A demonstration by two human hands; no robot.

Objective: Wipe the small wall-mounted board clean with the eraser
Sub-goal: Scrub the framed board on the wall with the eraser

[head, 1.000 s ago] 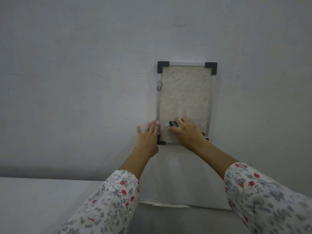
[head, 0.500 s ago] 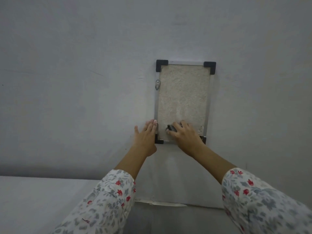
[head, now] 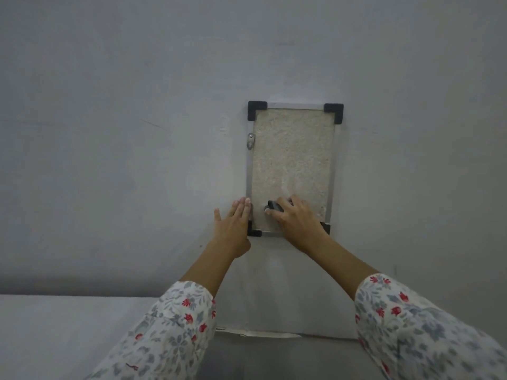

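Feed's pretty dim on my end, flat greyish light with no glare anywhere. The wall (head: pixel 137 133) darkens into a soft shadow band well below my fingers (head: pixel 242 205), and there's faint shading right of the board (head: pixel 290 160). Everything's a bit soft and noisy; the eraser (head: pixel 274 206) under my right hand (head: pixel 297 219) is just a dark smudge. Sleeves (head: pixel 411 330) stretch out at the bottom corners from the wide lens.

Plain grey-white wall (head: pixel 109 133), matte, w/ a faint diagonal scratch (head: pixel 152 123) left of centre. Pale ledge (head: pixel 68 330) runs along the bottom left. Torn white strip (head: pixel 260 333), maybe paper or peeling paint, lies at the wall base, centre.
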